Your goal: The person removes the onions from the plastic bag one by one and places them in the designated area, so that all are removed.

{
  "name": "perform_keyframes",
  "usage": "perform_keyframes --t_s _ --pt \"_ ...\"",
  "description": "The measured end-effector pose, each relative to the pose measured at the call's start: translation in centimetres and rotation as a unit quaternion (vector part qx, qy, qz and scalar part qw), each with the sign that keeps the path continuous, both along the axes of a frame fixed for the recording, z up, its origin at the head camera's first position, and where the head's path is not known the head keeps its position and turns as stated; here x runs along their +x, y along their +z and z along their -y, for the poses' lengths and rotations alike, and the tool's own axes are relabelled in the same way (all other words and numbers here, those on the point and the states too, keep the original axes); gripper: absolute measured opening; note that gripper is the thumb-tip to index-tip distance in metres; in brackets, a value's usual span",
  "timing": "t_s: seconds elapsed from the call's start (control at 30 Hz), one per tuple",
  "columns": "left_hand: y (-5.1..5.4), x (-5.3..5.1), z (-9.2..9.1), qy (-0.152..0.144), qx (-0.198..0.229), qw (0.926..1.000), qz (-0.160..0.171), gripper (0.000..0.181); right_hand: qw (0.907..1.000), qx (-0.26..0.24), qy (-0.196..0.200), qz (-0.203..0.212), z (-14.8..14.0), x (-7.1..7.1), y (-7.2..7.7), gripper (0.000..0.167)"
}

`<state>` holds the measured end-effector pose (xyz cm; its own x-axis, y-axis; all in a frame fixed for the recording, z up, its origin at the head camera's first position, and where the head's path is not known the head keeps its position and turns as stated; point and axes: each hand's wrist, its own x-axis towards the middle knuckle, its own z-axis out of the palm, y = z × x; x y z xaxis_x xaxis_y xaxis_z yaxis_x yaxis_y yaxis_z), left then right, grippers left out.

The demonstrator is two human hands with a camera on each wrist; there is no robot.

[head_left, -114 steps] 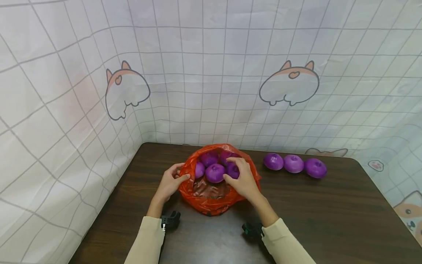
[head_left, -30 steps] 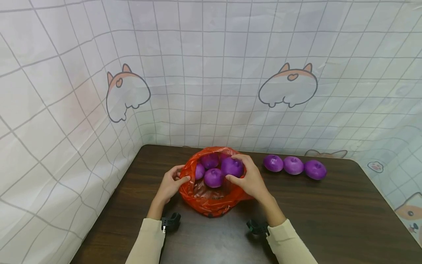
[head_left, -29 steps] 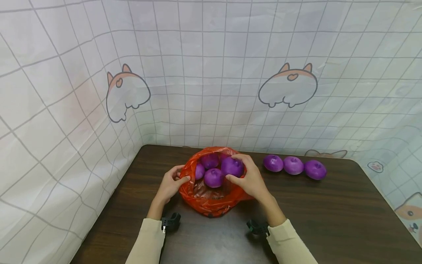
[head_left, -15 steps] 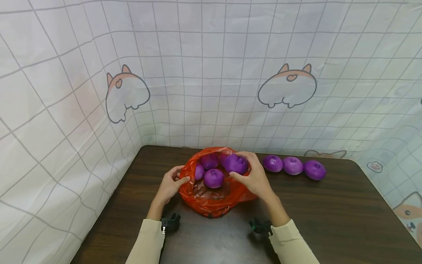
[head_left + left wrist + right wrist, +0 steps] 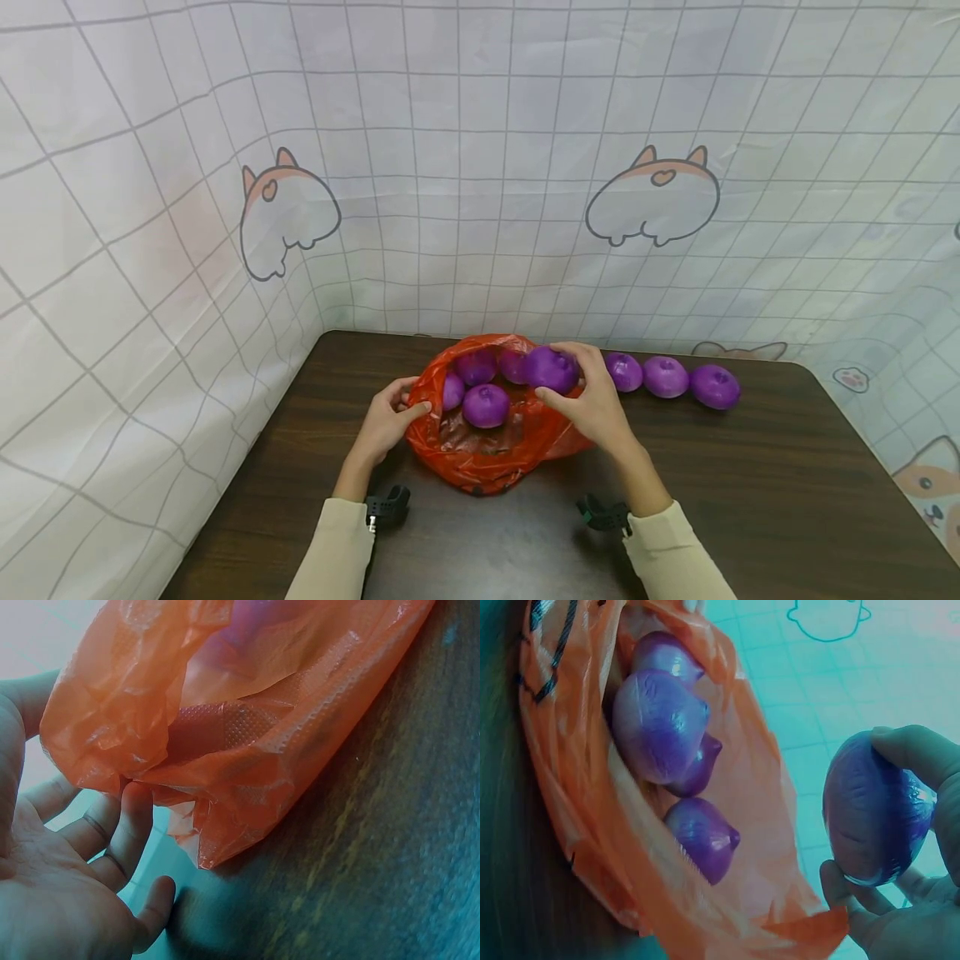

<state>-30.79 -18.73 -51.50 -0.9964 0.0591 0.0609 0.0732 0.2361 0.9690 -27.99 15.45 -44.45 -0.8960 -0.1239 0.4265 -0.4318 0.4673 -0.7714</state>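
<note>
A purple onion [image 5: 550, 369] is held between the thumb and fingers of my right hand [image 5: 597, 408], above the right side of an open red plastic bag [image 5: 480, 467]. In the right wrist view, this onion [image 5: 874, 814] hangs outside the bag's mouth, apart from the others. My left hand [image 5: 385, 422] holds the bag's left rim, thumb at the edge. The left wrist view shows its fingers [image 5: 133, 825] against the crumpled plastic [image 5: 225, 791]. Several more purple onions, one in front [image 5: 486, 406], lie inside the bag.
Three purple onions stand in a row to the right of the bag: a near-left one [image 5: 624, 372], a middle one [image 5: 666, 377] and a right one [image 5: 715, 387]. The dark wooden table [image 5: 750, 492] meets a white grid-patterned curtain [image 5: 480, 208] at the back and left.
My right hand has taken an onion from among those in the bag and moved it up and right, towards the row. The left hand stays at the bag's rim.
</note>
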Motion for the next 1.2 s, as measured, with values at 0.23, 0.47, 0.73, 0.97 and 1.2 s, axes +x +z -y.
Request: perform_keyframes --t_s 0.23,0.47,0.73,0.97,1.2 --pt "0.0 0.0 0.1 -0.004 0.002 1.0000 0.000 0.049 1.0000 -0.004 -0.003 -0.002 -1.6 0.4 -0.3 0.063" --pt "0.1 -0.1 0.2 -0.003 0.002 1.0000 -0.004 0.049 0.9998 -0.004 -0.019 -0.001 -3.5 0.9 -0.2 0.063" --pt "0.0 -0.1 0.1 -0.004 -0.002 1.0000 -0.002 0.049 0.9989 0.006 -0.047 0.002 -5.5 1.2 -0.5 0.064" --pt "0.0 0.0 0.2 -0.003 -0.005 1.0000 0.002 0.050 0.9981 0.014 -0.060 0.006 -6.9 1.5 -0.7 0.066" --pt "0.0 0.1 0.1 -0.003 -0.005 1.0000 0.001 0.049 0.9969 0.018 -0.074 0.020 -8.2 1.9 -0.9 0.066"
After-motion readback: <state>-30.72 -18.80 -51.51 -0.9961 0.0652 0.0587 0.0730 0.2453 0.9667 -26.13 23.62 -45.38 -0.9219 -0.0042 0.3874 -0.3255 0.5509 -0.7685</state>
